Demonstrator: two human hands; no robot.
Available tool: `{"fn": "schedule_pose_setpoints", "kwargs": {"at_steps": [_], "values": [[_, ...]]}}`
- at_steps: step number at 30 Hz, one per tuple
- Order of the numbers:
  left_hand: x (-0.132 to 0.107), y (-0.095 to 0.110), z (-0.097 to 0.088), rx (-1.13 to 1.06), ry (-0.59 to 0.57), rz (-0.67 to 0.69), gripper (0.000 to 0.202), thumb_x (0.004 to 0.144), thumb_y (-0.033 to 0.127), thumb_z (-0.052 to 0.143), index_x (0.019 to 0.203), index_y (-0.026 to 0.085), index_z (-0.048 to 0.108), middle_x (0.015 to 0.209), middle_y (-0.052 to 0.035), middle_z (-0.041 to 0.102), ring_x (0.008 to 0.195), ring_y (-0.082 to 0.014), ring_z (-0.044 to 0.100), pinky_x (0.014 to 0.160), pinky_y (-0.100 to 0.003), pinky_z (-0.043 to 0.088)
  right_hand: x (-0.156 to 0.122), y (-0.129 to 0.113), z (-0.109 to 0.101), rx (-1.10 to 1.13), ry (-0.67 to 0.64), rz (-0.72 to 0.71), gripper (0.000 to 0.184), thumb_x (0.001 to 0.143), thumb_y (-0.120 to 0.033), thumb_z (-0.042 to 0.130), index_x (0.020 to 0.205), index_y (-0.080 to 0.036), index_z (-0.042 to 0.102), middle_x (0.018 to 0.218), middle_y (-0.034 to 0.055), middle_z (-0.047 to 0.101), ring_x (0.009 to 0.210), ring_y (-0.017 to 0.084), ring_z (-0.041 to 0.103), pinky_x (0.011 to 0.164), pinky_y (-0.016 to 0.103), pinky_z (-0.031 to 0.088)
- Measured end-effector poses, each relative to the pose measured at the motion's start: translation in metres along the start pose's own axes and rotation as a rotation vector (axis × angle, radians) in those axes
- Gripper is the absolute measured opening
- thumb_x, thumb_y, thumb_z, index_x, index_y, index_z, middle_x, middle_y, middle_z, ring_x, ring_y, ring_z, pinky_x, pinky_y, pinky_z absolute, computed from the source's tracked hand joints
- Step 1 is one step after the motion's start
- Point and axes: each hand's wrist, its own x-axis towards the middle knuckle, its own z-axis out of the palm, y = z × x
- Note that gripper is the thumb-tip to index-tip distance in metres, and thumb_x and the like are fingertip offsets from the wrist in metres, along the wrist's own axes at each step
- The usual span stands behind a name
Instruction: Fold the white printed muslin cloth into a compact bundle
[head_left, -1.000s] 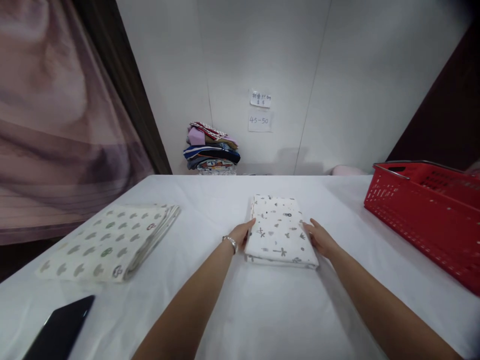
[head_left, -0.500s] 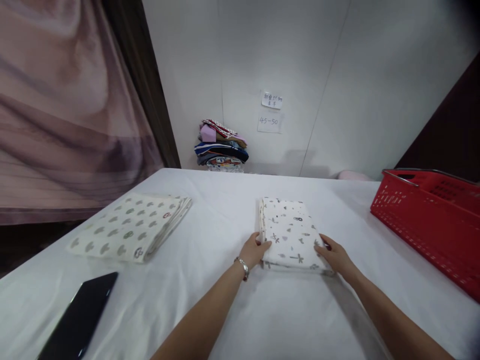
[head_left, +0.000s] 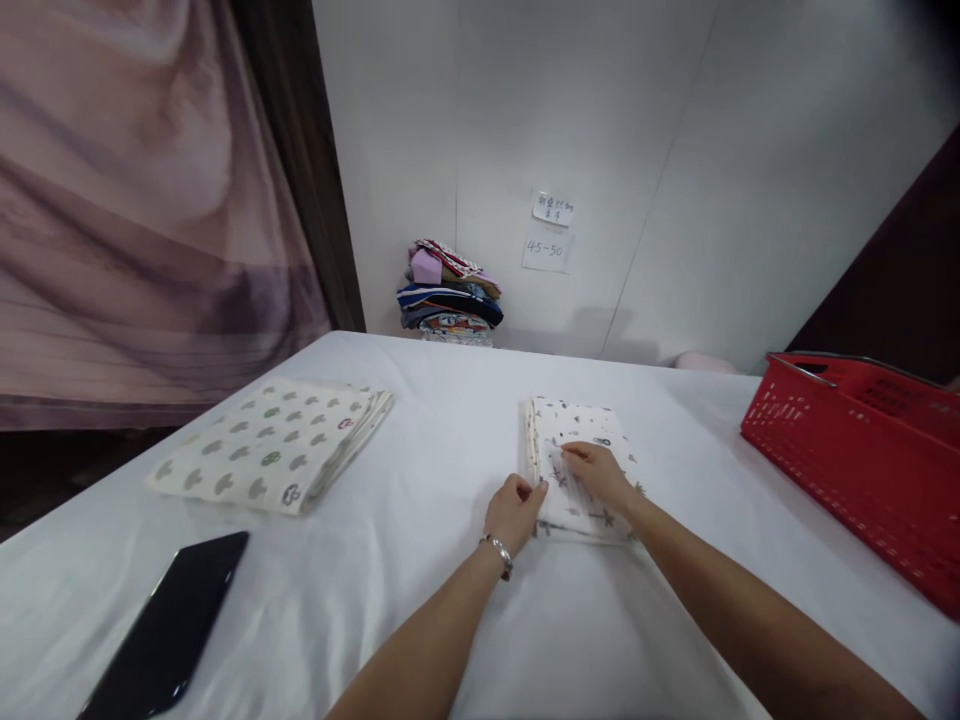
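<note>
A folded white cloth (head_left: 581, 420) with small grey plant prints lies flat on the white-covered table, its layered edge toward the left. At its near left corner my left hand (head_left: 514, 512), wearing a silver bracelet, has thumb and fingers closed on that edge. My right hand (head_left: 596, 472) is over the top of the cloth, fingers drawn together in a pinch. Whether any fabric is between those fingers is hidden. Farther left rests a second folded cloth (head_left: 262, 440), cream with grey mushroom-like prints, apart from both hands.
A black flat device (head_left: 176, 620) lies at the front left of the white table cover (head_left: 442, 440). To the right stands a red plastic basket (head_left: 847, 480). A pile of folded fabrics (head_left: 450, 290) is against the wall, beside paper notes (head_left: 547, 250). Pink curtain hangs at left.
My right hand has left the cloth's right edge and moved left over its top. My left hand stays at the left corner. The view has shifted slightly.
</note>
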Motion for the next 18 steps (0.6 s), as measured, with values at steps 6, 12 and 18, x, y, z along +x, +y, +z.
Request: {"fn": "schedule_pose_setpoints", "kwargs": {"at_steps": [6, 12, 18], "values": [[0.003, -0.005, -0.001, 0.029, -0.066, 0.068, 0.031, 0.077, 0.050, 0.046, 0.066, 0.020, 0.048, 0.061, 0.0013, 0.054, 0.060, -0.0130, 0.048, 0.056, -0.024, 0.030, 0.073, -0.013, 0.015, -0.289, -0.042, 0.091, 0.030, 0.081, -0.032, 0.040, 0.083, -0.018, 0.067, 0.070, 0.0010, 0.066, 0.066, 0.014, 0.058, 0.061, 0.021, 0.040], [0.002, -0.009, -0.001, 0.022, -0.105, 0.101, 0.032, 0.076, 0.051, 0.048, 0.069, 0.020, 0.050, 0.061, 0.0023, 0.054, 0.058, -0.0119, 0.046, 0.055, -0.024, 0.028, 0.118, -0.020, 0.034, -0.448, -0.044, 0.174, 0.033, 0.080, -0.039, 0.045, 0.077, -0.014, 0.067, 0.081, 0.0097, 0.067, 0.077, 0.019, 0.059, 0.062, 0.024, 0.038], [0.001, -0.009, -0.001, 0.059, -0.135, 0.095, 0.027, 0.076, 0.046, 0.049, 0.067, 0.021, 0.049, 0.059, 0.0029, 0.052, 0.058, -0.0118, 0.045, 0.054, -0.024, 0.028, 0.131, -0.015, 0.044, -0.527, -0.094, 0.191, 0.025, 0.077, -0.030, 0.049, 0.077, -0.013, 0.068, 0.085, 0.0130, 0.067, 0.083, 0.021, 0.060, 0.066, 0.024, 0.039]]}}
